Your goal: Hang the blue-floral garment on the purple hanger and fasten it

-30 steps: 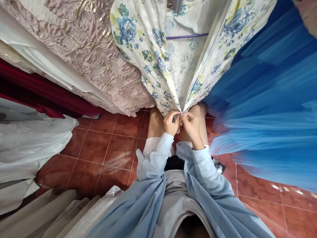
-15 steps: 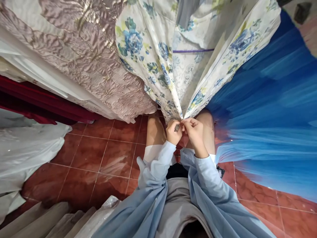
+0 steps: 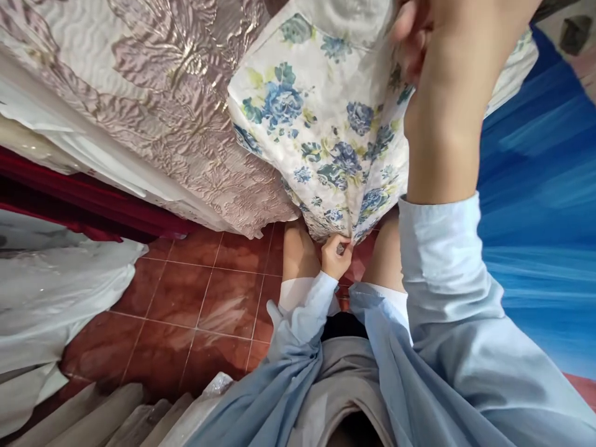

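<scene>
Left hand (image 3: pixel 337 256) pinching white blue-floral cloth garment (image 3: pixel 326 130) low | right hand (image 3: pixel 449 68) masks its upper part, grip unclear | pink embossed fabric (image 3: pixel 186 130), blue tulle (image 3: pixel 521 211) flanking

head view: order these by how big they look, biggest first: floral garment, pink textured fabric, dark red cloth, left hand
1. Floral garment and pink textured fabric: too close to rank, both cut off at the top
2. Dark red cloth
3. Left hand, clearly smallest

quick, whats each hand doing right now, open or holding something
Left hand: closed, pinching the lower end of the floral garment.
Right hand: fingers curled at the garment's upper part; whether it grips anything cannot be told.
</scene>
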Motion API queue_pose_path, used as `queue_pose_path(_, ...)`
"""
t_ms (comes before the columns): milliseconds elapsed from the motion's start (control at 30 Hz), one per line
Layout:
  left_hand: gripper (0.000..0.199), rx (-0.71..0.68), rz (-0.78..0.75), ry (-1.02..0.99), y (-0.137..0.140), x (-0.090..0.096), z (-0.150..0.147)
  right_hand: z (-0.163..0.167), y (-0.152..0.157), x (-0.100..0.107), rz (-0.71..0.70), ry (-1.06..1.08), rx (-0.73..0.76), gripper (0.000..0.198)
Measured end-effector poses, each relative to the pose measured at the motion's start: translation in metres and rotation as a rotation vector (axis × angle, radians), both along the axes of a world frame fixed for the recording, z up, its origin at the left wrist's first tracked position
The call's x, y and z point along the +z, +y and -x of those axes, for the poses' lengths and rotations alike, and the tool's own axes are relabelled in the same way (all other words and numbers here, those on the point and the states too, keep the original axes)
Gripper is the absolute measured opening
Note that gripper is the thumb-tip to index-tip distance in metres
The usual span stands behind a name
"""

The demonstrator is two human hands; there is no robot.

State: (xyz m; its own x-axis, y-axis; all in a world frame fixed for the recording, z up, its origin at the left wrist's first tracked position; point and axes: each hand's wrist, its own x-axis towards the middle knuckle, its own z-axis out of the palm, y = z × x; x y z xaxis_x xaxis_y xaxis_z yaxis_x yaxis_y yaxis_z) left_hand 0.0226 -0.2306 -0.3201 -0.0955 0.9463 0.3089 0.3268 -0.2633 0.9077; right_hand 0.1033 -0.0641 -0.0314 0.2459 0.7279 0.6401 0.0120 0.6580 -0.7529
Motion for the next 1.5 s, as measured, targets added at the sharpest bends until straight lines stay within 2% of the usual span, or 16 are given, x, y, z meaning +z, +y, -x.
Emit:
queue_pose_path(100,0.011,-0.01,-0.015,-0.01,0.005,0.009,0.007,-0.004,-0.011,-0.009,-0.008,-0.031,0.044,0.035)
queue_pose_path(167,0.012,0.029,-0.09,-0.013,0.018,0.029,0.017,-0.009,-0.023,-0.021,0.019,-0.036,0.056,0.03)
queue_pose_path(200,0.015,0.064,-0.156,-0.01,0.027,0.044,0.023,-0.011,-0.029,-0.027,0.047,-0.035,0.051,0.028)
queue_pose_path(267,0.019,0.131,-0.351,0.033,0.052,0.088,0.036,-0.014,-0.036,-0.034,0.104,-0.05,0.034,0.028)
queue_pose_path(333,0.022,0.136,-0.618,0.108,0.082,0.142,0.047,-0.017,-0.039,-0.036,0.145,-0.069,0.014,0.029)
queue_pose_path(400,0.032,0.011,-0.854,0.229,0.113,0.197,0.054,-0.019,-0.038,-0.036,0.177,-0.087,-0.002,0.031)
queue_pose_path(467,0.039,-0.166,-0.925,0.473,0.139,0.24,0.056,-0.021,-0.036,-0.035,0.196,-0.102,0.011,0.031)
queue_pose_path(533,0.03,-0.271,-0.914,0.635,0.157,0.264,0.055,-0.022,-0.034,-0.034,0.192,-0.1,0.035,0.029)
queue_pose_path(600,0.019,-0.27,-0.864,0.652,0.168,0.272,0.052,-0.023,-0.033,-0.034,0.166,-0.079,0.067,0.026)
queue_pose_path(667,0.013,-0.245,-0.833,0.605,0.171,0.272,0.05,-0.024,-0.033,-0.033,0.145,-0.052,0.096,0.025)
queue_pose_path(800,0.018,-0.245,-0.845,0.611,0.165,0.272,0.05,-0.025,-0.032,-0.031,0.136,-0.049,0.145,0.026)
queue_pose_path(1000,0.024,-0.192,-0.763,0.58,0.156,0.286,0.047,-0.025,-0.023,-0.025,0.196,-0.165,0.092,0.028)
queue_pose_path(1167,0.025,-0.18,-0.823,0.661,0.161,0.296,0.045,-0.032,-0.024,-0.018,0.016,-0.166,0.099,0.016)
queue_pose_path(1300,0.022,-0.225,-0.792,0.693,0.162,0.302,0.046,-0.03,-0.024,-0.017,0.105,-0.207,0.21,0.028)
queue_pose_path(1400,0.019,-0.24,-0.737,0.666,0.159,0.302,0.044,-0.026,-0.02,-0.019,0.158,-0.157,0.22,0.027)
queue_pose_path(1500,0.02,-0.209,-0.769,0.68,0.159,0.299,0.041,-0.024,-0.011,-0.027,0.231,-0.14,0.209,0.028)
